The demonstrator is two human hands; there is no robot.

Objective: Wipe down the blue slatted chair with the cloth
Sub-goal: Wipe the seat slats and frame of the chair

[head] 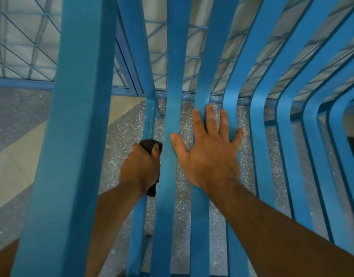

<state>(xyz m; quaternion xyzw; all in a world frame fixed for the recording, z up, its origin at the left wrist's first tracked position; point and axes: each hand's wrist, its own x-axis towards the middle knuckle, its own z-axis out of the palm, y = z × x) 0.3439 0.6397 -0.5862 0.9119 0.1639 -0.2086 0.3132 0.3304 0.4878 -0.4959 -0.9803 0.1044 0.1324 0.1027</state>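
The blue slatted chair [260, 120] fills the view from above, its curved slats running from the backrest down into the seat. My left hand [141, 166] grips a dark cloth [149, 145] and holds it against the left side of a seat slat, below the wide blue armrest beam [72, 136]. My right hand [210, 148] lies flat on the seat slats with its fingers spread and straight, just right of the left hand. Part of the cloth hangs out under the left palm.
A speckled grey floor [124, 144] with a pale beige band [10, 166] shows between the slats. Behind the chair stands a blue metal lattice screen [24, 47] over a pale wall.
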